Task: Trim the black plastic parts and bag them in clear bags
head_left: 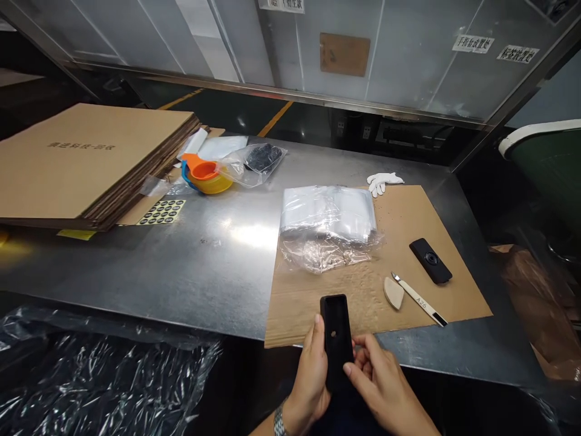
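Observation:
A hollow black rectangular case [336,339] with a small hole in its floor is held up at the table's front edge, its open side towards me. My left hand [311,369] is closed around its left side, thumb along the edge. At its right edge, my right hand [381,378] has its fingers curled and the thumb pressed against the case. On the cardboard sheet [308,303] beyond lie a knife with a pale handle marked A26 [420,300], a beige wedge-shaped pad [393,293] and another black case [430,260] with a round part in its face.
Clear plastic bags [329,215] lie on the cardboard, with a white glove [384,181] behind. To the left are nested coloured cups [209,178], a bag with black contents [263,158], round stickers [162,212] and stacked cardboard [100,163]. Black plastic sheeting [104,375] hangs below left.

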A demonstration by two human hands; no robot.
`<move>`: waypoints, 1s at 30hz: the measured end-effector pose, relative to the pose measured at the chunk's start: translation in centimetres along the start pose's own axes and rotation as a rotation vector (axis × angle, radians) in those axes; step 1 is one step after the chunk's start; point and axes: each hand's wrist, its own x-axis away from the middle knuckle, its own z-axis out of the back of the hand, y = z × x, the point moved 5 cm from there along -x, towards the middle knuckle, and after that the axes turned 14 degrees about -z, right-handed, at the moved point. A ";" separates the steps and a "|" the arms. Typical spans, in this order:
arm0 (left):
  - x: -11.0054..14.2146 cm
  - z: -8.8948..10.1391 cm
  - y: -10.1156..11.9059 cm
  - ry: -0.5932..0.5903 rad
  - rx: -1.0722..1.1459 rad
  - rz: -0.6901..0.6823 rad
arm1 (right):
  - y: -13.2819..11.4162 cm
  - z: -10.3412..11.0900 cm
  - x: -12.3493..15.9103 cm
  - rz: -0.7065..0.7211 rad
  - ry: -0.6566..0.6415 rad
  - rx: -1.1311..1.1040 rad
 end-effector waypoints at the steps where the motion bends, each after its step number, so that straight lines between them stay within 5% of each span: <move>1: -0.1 0.0 0.0 0.000 -0.005 -0.009 | 0.0 0.0 -0.3 0.022 0.048 0.023; 5: -0.2 -0.4 -0.6 -0.098 -0.122 0.070 | -0.5 2.0 -2.5 0.122 0.415 0.243; 10: -2.6 -1.2 -0.5 -0.246 -0.216 -0.049 | -2.1 5.3 -8.2 0.246 0.608 0.385; 15: -7.6 -1.9 0.6 -0.240 -0.452 -0.502 | -4.2 6.1 -14.4 0.426 0.719 0.553; 20: -9.8 -2.8 -0.3 -0.245 -0.841 -0.787 | -5.0 6.5 -17.7 0.530 0.800 0.690; 25: -8.9 -2.8 0.2 -0.172 -0.988 -0.900 | -4.4 7.0 -18.2 0.568 0.805 0.734; 30: -8.2 -4.4 3.0 -0.222 -0.586 -0.853 | -4.1 7.0 -18.3 0.559 0.774 0.699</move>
